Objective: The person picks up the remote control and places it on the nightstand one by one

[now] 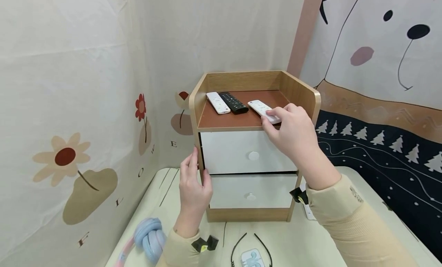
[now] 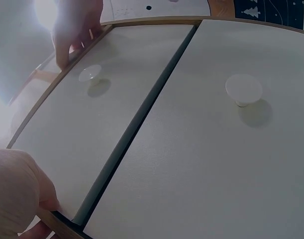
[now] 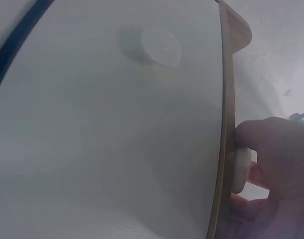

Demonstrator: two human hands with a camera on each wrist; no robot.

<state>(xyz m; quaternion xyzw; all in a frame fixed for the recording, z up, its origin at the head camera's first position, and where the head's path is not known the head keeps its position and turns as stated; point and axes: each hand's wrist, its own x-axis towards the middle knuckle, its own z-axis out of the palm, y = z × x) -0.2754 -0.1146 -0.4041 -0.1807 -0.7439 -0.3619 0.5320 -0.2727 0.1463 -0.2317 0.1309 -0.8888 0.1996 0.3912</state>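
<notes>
In the head view my right hand [image 1: 292,129] pinches a white remote control [image 1: 259,107] between thumb and fingers, on the brown top of a small wooden cabinet [image 1: 248,215]. The right wrist view shows the end of that remote [image 3: 242,170] beside the top's front edge. Left of it lie a black remote [image 1: 233,102] and another white remote [image 1: 218,103], side by side. My left hand [image 1: 194,186] rests against the cabinet's left side, fingers fairly straight along the panel and thumb near the front edge. Two white drawers, upper [image 1: 235,150] and lower [image 1: 231,190], sit in the cabinet, pushed in.
A raised wooden rim [image 1: 245,81] runs round the cabinet's back and sides. On the pale green surface lie a knotted blue soft thing [image 1: 150,236], a black headband-like loop [image 1: 235,248], a white case with blue pattern [image 1: 253,258], and a white object [image 1: 309,212] partly behind the right sleeve.
</notes>
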